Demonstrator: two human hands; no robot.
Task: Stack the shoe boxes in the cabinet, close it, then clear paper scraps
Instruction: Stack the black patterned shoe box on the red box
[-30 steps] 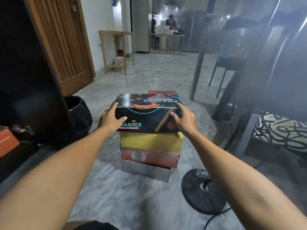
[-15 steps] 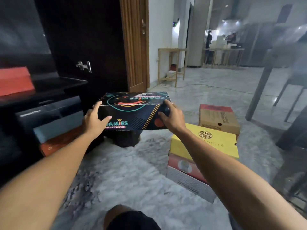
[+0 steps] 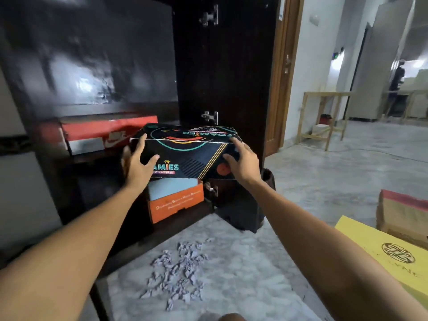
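You've got the black Foamies shoe box clamped between both palms, left hand wrapped on its near-left corner, fingers spread over the lid edge, right hand curled round the right end. A two-sided hold like that keeps the lid on and the box level. It hangs in front of the open cabinet, just above the orange box with the blue lid, likely its landing spot. Paper scraps wait on the floor.
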